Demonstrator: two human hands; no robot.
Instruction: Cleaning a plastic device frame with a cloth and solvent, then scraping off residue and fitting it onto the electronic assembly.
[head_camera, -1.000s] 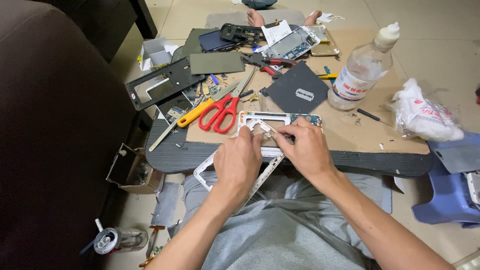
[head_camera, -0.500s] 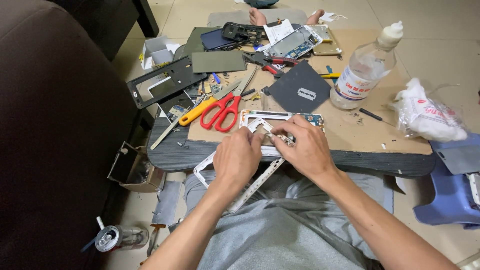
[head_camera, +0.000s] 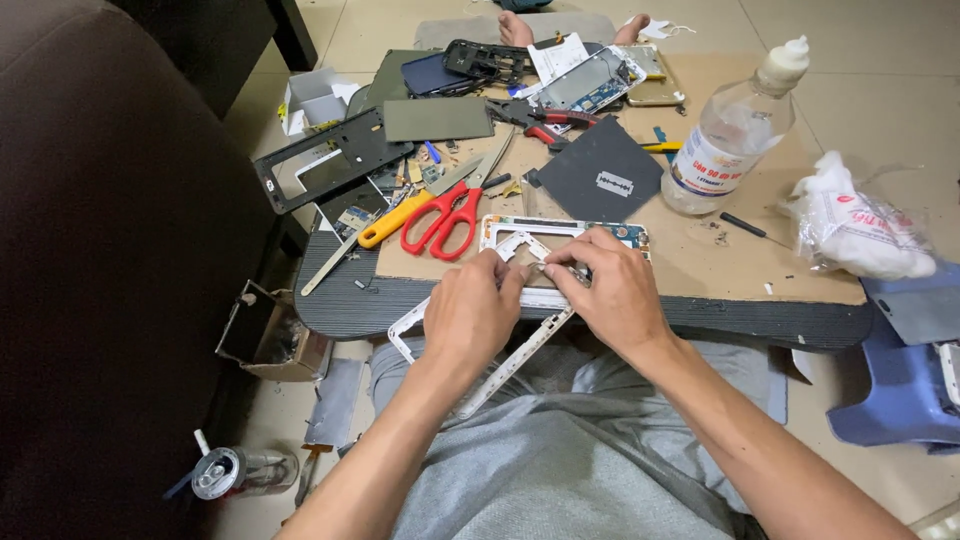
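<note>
Both hands — left hand (head_camera: 472, 312), right hand (head_camera: 612, 292) — hide the middle of a thin white plastic frame (head_camera: 500, 370). Their fingers pinch it at the worktop (head_camera: 800, 322) edge — its lower corner overhangs the lap.

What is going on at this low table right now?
A seated person's left hand and right hand grip a white plastic device frame at the edge of the dark low table. Red-handled scissors, a razor blade on a dark square sheet and a clear plastic bottle lie beyond.
</note>
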